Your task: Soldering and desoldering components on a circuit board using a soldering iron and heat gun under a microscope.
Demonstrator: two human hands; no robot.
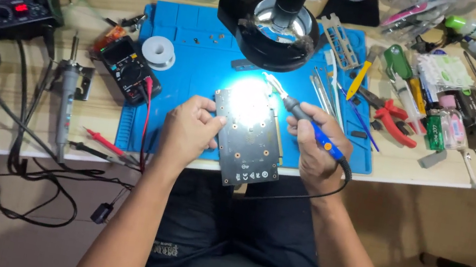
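On the blue work mat (201,49), at the near edge of the wooden table (413,174), lies a dark circuit board (249,135), and its near end sticks out a little over the table edge. The left hand (187,131) grasps the left side of the board, the fingers bent around its edge and the thumb resting on top. The right hand (315,148) is closed around a soldering iron (308,123) with a blue grip, held like a pen; the metal tip points to the far right corner of the board, where the light is so strong that I cannot tell whether it touches. A black ring lamp (276,26) hangs just above the board. To the left of the mat lies a multimeter (127,68) with red and black probes (108,148), and beside it a second iron (66,100) rests on the table. A white solder spool (158,52) sits on the mat. On the right side many tools lie together, among them red pliers (395,122).
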